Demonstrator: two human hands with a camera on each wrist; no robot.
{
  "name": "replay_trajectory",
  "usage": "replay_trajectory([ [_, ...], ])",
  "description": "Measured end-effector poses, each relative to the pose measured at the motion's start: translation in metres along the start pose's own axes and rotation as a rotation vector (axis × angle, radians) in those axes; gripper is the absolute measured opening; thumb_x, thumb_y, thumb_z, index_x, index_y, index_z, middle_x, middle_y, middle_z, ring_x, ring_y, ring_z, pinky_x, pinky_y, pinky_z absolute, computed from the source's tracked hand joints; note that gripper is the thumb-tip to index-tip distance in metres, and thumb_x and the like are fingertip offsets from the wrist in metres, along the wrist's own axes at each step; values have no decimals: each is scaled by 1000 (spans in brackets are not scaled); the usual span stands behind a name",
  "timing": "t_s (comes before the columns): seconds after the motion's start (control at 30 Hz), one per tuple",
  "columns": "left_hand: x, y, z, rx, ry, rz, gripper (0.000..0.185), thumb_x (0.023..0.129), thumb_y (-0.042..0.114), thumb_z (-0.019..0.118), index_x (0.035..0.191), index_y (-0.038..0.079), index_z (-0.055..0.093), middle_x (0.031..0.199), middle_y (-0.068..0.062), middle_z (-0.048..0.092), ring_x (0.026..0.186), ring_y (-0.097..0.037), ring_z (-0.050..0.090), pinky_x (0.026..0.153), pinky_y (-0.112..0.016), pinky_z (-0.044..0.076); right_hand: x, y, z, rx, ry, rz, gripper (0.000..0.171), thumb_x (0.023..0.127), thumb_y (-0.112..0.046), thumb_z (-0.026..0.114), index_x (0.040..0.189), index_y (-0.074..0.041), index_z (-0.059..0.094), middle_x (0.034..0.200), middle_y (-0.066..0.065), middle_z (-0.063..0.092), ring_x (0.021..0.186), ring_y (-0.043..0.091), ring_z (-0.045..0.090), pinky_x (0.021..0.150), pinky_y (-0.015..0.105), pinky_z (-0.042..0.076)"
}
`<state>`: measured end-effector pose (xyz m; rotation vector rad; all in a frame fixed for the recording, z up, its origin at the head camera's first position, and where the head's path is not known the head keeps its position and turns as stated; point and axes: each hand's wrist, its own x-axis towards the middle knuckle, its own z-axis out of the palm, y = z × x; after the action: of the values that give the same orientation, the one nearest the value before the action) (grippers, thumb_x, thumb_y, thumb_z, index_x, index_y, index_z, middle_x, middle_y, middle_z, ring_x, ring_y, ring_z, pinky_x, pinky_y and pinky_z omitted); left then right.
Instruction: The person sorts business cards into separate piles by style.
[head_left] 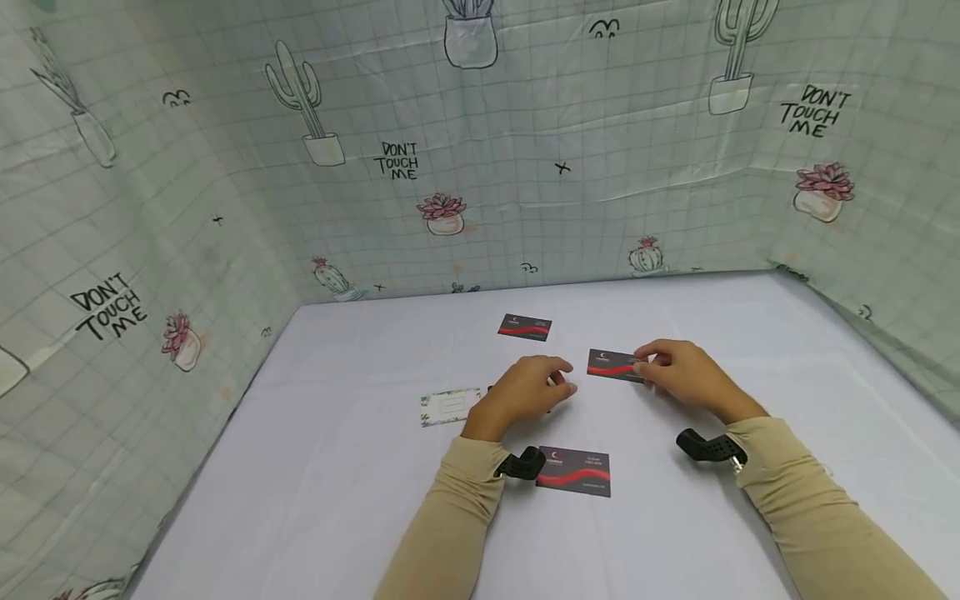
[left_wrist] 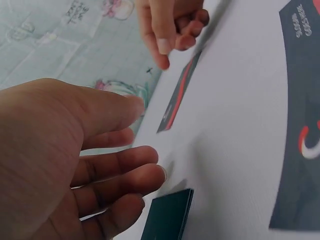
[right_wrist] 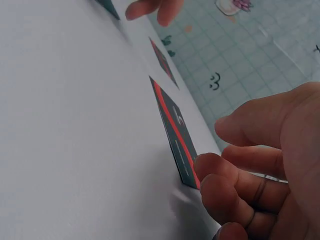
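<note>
In the head view my left hand (head_left: pixel 527 388) hovers with loosely bent fingers, nothing held, between several cards. Below its fingers, the left wrist view shows a dark green card stack (left_wrist: pixel 169 215), mostly hidden in the head view. A white card with a leafy border (head_left: pixel 448 407) lies partly behind this hand. My right hand (head_left: pixel 684 375) has its fingertips at the right end of a dark grey business card with a red stripe (head_left: pixel 611 365). Thumb and fingers stand apart in the right wrist view, and the card (right_wrist: pixel 175 132) lies flat on the table.
Another grey business card (head_left: pixel 525 327) lies farther back. A third grey card (head_left: pixel 573 472) is nearer, beside the left wrist's black strap (head_left: pixel 521 463). The white tablecloth (head_left: pixel 337 483) meets a printed fabric wall (head_left: pixel 525 183) at the back and sides.
</note>
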<state>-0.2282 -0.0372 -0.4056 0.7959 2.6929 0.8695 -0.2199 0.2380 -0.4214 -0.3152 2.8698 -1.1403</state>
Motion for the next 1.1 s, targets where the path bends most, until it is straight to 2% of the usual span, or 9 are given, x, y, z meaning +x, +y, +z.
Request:
replay_trajectory([
  [0.17, 5, 2, 0, 35, -7, 2, 37, 98, 26, 64, 131, 10, 66, 100, 2, 67, 82, -8, 57, 72, -24, 46, 3, 7, -4, 18, 0, 32, 41, 97, -25, 65, 127, 3, 63, 73, 3, 64, 67, 18, 55, 62, 32, 42],
  [0.33, 11, 2, 3, 40, -21, 14, 37, 97, 25, 65, 130, 9, 66, 100, 1, 68, 84, -8, 58, 75, -23, 47, 4, 12, -6, -13, 20, 62, 42, 97, -26, 65, 127, 4, 63, 73, 2, 64, 69, 18, 56, 65, 33, 42],
  [0.47, 15, 5, 3, 42, -21, 1, 37, 97, 27, 65, 130, 10, 67, 99, 2, 67, 84, -8, 57, 76, -24, 47, 5, 14, -7, -25, 23, 80, 43, 96, -25, 66, 127, 5, 62, 76, 3, 65, 69, 18, 57, 65, 34, 42],
  [0.67, 23, 11, 3, 65, -32, 33, 36, 98, 26, 65, 129, 8, 67, 99, 1, 64, 86, -9, 54, 77, -24, 45, 9, 12, -5, -60, 28, 84, 46, 93, -25, 69, 127, 5, 62, 80, 4, 66, 69, 18, 54, 63, 34, 40],
  [0.77, 25, 14, 8, 78, -39, 26, 38, 98, 27, 65, 130, 8, 67, 99, 1, 61, 88, -11, 51, 78, -25, 44, 8, 10, -3, -67, 27, 83, 48, 92, -26, 69, 128, 5, 62, 84, 5, 66, 70, 19, 53, 62, 33, 39],
  [0.83, 26, 15, 13, 85, -41, 10, 41, 98, 30, 65, 134, 10, 65, 103, 0, 60, 92, -11, 51, 82, -26, 45, 6, 10, -3, -73, 25, 87, 48, 92, -26, 69, 128, 5, 62, 85, 5, 64, 70, 19, 52, 62, 33, 39],
  [0.97, 26, 19, 21, 130, -34, -12, 46, 98, 35, 64, 139, 14, 61, 123, -3, 60, 110, -12, 54, 97, -29, 45, 2, 13, -3, -88, 24, 87, 45, 92, -23, 69, 127, 5, 62, 84, 5, 61, 71, 19, 51, 63, 33, 40],
  [1.1, 26, 22, 23, 184, -26, 12, 47, 99, 35, 62, 140, 13, 60, 135, -6, 58, 125, -17, 52, 105, -32, 40, 1, 16, -3, -93, 30, 84, 46, 91, -22, 69, 128, 5, 62, 85, 5, 61, 71, 19, 51, 62, 34, 39],
])
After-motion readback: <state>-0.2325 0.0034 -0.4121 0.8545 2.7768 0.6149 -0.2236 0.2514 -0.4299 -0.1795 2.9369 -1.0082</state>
